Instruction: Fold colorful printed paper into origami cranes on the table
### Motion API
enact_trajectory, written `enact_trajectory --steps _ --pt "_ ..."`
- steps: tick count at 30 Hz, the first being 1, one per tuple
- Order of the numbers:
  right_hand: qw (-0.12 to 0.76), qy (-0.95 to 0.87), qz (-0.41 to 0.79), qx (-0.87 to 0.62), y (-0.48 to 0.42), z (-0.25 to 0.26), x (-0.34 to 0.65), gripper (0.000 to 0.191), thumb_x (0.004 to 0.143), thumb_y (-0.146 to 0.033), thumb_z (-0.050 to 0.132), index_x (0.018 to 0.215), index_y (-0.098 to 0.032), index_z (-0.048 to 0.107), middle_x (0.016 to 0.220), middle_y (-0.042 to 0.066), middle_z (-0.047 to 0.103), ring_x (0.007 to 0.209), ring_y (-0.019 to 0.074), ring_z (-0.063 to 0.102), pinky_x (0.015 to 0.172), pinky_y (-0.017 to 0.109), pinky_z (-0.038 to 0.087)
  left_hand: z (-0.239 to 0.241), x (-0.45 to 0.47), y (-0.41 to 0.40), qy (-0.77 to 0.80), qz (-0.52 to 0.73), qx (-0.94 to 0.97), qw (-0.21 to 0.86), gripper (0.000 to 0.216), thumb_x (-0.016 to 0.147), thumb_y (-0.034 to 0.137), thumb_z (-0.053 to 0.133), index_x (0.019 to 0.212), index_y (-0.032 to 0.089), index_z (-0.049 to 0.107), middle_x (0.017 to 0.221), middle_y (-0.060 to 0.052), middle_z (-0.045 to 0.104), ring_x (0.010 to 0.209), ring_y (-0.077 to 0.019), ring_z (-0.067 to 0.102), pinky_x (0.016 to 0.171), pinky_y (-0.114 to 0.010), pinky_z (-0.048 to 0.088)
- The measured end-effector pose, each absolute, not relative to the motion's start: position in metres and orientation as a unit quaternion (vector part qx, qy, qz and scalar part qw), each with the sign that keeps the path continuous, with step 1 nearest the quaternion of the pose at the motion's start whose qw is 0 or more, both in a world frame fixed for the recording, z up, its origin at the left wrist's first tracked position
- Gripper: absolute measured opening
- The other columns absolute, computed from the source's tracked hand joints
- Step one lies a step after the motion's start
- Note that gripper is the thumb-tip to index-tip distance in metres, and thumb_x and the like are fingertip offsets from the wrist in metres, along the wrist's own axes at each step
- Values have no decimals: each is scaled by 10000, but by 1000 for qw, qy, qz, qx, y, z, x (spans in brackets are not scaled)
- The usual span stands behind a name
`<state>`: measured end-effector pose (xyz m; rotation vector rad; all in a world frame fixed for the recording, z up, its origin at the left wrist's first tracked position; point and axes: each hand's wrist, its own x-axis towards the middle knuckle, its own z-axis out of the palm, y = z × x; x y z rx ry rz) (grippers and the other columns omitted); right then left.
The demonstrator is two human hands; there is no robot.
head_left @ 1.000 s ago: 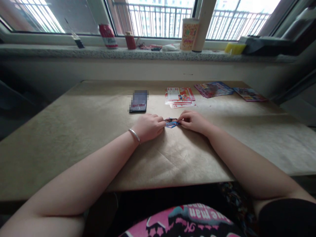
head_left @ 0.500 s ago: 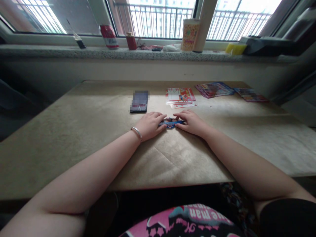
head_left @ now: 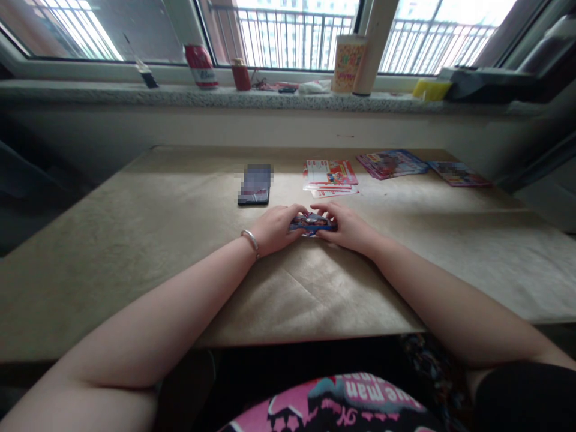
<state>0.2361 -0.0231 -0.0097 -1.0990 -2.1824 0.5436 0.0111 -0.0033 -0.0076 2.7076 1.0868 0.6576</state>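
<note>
A small piece of folded, glossy paper (head_left: 314,224), printed in blue with colourful pictures, lies on the table in front of me. My left hand (head_left: 276,229) grips its left end, the fingers curled over the far side and the thumb at the near side. At the other end my right hand (head_left: 348,227) holds it in the same way. Parts of both ends are hidden under my fingers. A silver bangle (head_left: 250,239) circles my left wrist.
Beyond my hands lie a phone (head_left: 254,185), red and white printed sheets (head_left: 332,173), a fanned pile of colourful sheets (head_left: 391,164) and another pile (head_left: 459,174). On the windowsill (head_left: 270,99) stand a red can (head_left: 200,67), a red bottle (head_left: 240,75) and a patterned cup (head_left: 348,63).
The folded paper now looks thicker and more raised in the middle. My right fingers have shifted slightly left along its far edge, and my right thumb has moved a little.
</note>
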Motion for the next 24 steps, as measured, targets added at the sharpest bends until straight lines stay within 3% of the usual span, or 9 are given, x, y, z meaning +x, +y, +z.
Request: enact_trajectory --steps 4,8,18,24 --pt "306 -814 227 -439 -27 -3 233 264 848 -291 578 1087 -189 621 963 54 663 773 148 598 704 284 483 -8 10 -4 357 228 903 71 286 856 302 609 1115 189 564 916 -37 697 790 -159 643 680 -249 467" --pt "321 -809 203 -448 -27 -3 232 116 837 -277 573 889 -189 628 842 30 658 709 139 587 662 268 464 -8 10 -3 342 226 912 26 212 889 340 589 1039 194 615 853 -30 700 777 -160 646 687 -257 458" --pt "301 -860 89 -401 -30 -3 231 43 821 -196 549 836 -211 586 894 31 661 802 154 589 732 263 444 -5 13 -3 300 229 925 -47 204 928 339 531 922 180 658 863 -39 705 810 -169 643 766 -288 462" --pt "216 -903 -15 -371 -30 3 231 109 858 -193 501 854 -193 610 941 77 665 864 193 577 758 292 418 -4 14 -1 293 191 936 -46 149 867 244 586 980 194 668 979 -46 701 908 -191 633 848 -327 460"
